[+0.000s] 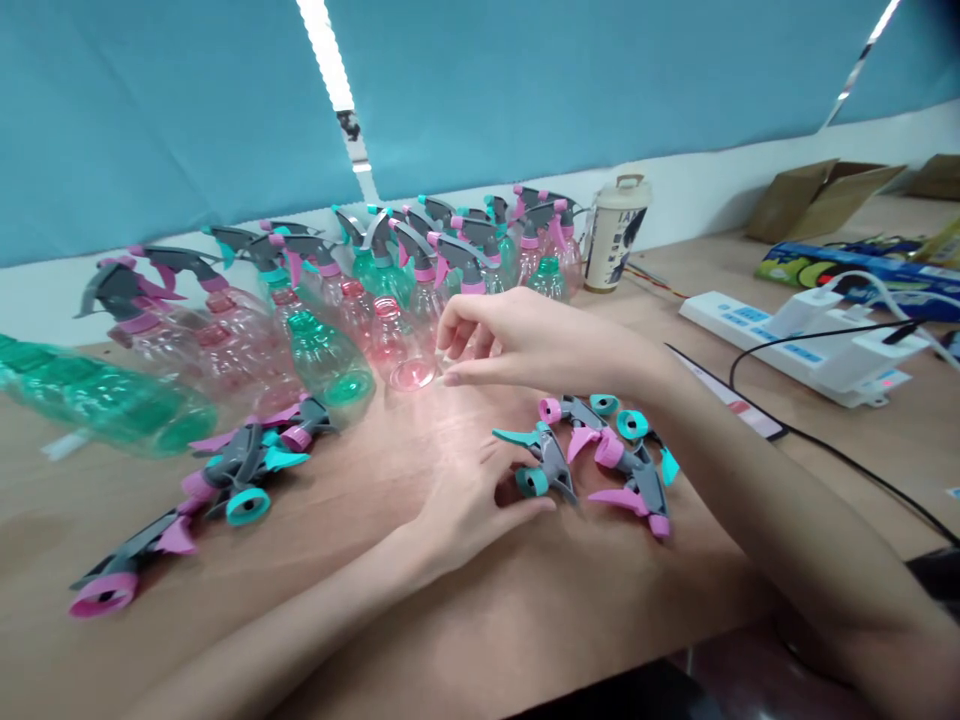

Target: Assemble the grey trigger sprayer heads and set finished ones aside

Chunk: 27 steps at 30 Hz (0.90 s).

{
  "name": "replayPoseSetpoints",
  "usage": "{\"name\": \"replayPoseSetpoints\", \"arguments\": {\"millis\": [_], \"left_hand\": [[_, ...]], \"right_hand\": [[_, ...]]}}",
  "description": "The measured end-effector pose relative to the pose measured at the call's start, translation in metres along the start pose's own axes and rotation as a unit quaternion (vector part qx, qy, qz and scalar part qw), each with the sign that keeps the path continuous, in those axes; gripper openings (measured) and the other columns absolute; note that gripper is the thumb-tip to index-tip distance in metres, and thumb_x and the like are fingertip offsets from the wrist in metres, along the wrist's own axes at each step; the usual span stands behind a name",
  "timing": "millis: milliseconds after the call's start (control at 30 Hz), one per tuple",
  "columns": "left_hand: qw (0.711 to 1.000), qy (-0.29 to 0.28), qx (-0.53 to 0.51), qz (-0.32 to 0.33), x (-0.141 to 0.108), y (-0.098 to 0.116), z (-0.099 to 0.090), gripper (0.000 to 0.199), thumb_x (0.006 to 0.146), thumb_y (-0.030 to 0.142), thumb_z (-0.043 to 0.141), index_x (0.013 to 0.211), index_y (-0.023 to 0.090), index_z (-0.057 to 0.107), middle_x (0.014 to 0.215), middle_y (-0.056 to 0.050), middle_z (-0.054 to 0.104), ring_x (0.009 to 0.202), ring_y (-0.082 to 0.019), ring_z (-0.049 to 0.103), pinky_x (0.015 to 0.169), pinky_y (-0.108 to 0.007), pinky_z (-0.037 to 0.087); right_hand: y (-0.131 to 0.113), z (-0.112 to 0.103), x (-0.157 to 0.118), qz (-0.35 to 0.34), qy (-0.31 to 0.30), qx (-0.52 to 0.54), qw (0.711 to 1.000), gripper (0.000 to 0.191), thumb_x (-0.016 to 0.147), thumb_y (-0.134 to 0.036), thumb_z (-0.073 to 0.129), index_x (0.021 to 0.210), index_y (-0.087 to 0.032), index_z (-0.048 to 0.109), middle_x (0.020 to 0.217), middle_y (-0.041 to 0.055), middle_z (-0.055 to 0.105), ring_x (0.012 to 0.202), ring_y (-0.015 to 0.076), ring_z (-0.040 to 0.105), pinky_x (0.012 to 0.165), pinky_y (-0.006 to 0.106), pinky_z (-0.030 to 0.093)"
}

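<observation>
My left hand (472,500) rests low over the table, thumb and index finger apart on either side of a grey spray trigger head (553,462) with a teal lever and collar; whether the index finger touches it, I cannot tell. My right hand (517,335) hovers above and beyond the left, fingers loosely curled, a gap to the thumb, nothing seen between them. Just left of its fingertips stands an open clear pink bottle (409,350). A pink-and-grey trigger head (637,475) lies among several others to the right of my left hand.
Rows of pink and green bottles, many with trigger heads fitted, line the back. A green bottle (97,395) lies at far left near a pile of loose heads (244,460). A lidded cup (616,235), a power strip (795,345) with cables and an open carton (814,200) occupy the right.
</observation>
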<state>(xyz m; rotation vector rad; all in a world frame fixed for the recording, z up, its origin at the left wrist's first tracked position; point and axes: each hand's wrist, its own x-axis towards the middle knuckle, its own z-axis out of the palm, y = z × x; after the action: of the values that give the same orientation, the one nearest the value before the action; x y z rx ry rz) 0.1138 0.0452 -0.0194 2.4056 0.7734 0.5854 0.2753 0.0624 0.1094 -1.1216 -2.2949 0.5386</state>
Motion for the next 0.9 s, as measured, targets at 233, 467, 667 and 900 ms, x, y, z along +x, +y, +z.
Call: {"name": "replayPoseSetpoints", "arguments": {"millis": [233,467,667,900], "left_hand": [[0.999,-0.032,0.004,0.027,0.01,0.006,0.0,0.033,0.08,0.038,0.067,0.107,0.021,0.06,0.105,-0.005,0.065,0.099,-0.023,0.06,0.085,-0.037,0.049],[0.997,0.002,0.066,0.029,-0.026,0.003,-0.02,0.029,0.088,0.035,0.058,0.112,0.019,0.056,0.111,-0.007,0.062,0.103,-0.022,0.058,0.088,-0.035,0.049],[0.983,0.071,0.157,-0.066,-0.093,-0.012,-0.073,0.02,0.091,0.027,0.05,0.11,0.021,0.056,0.107,-0.005,0.061,0.096,-0.019,0.06,0.084,-0.032,0.049],[0.919,0.179,0.302,-0.179,-0.17,-0.051,-0.132,0.021,0.09,0.031,0.051,0.107,0.023,0.06,0.103,-0.006,0.058,0.097,-0.024,0.057,0.084,-0.038,0.048]], "right_hand": [[-0.003,0.003,-0.001,0.042,-0.054,-0.038,0.997,0.025,0.081,-0.037,0.058,0.097,-0.018,0.056,0.093,0.0031,0.063,0.082,0.0167,0.057,0.062,0.026,0.04],[-0.005,0.015,-0.001,0.058,-0.092,-0.069,0.992,0.024,0.082,-0.036,0.058,0.098,-0.018,0.056,0.096,0.0049,0.064,0.08,0.0181,0.059,0.061,0.027,0.04],[-0.009,0.056,0.003,0.021,-0.146,-0.074,0.986,0.027,0.081,-0.034,0.059,0.101,-0.016,0.055,0.102,0.0079,0.063,0.084,0.0203,0.059,0.065,0.028,0.041],[-0.02,0.102,0.005,0.029,-0.207,-0.038,0.977,0.013,0.081,-0.021,0.052,0.093,-0.019,0.057,0.101,0.006,0.062,0.087,0.0205,0.058,0.07,0.031,0.042]]}}
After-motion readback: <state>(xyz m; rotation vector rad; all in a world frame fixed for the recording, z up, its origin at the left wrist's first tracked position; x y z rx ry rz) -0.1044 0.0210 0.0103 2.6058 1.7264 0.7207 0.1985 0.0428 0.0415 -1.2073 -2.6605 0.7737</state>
